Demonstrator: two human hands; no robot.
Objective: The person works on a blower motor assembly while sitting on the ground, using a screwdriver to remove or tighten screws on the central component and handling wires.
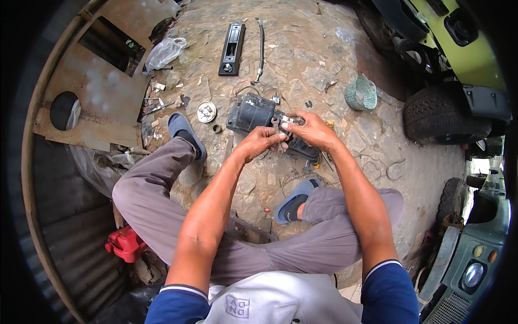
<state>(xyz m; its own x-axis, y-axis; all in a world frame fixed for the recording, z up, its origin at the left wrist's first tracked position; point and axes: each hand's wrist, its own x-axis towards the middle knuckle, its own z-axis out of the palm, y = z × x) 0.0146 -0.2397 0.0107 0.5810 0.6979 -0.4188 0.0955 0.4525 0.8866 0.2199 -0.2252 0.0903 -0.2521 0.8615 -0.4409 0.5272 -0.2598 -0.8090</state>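
A black plastic housing (251, 112) with scuffed faces lies on the ground between my feet; its right part reaches under my hands. My left hand (261, 142) is closed around a small grey metal wrench (275, 123), held upright over the housing. My right hand (308, 129) meets it from the other side, thumb and fingers pinched together close to the wrench's upper end. What those right fingers hold is too small and covered to make out. Thin wires (275, 92) come off the far side of the housing.
Beyond the housing lie a long black panel (232, 48) and a dark hose (261, 51). A round tin (206, 112) and small ring stand left; a green basket (361, 94) is right. Rusty sheet metal (91, 102), a red container (125, 244) and vehicles with a tyre (445, 114) flank me.
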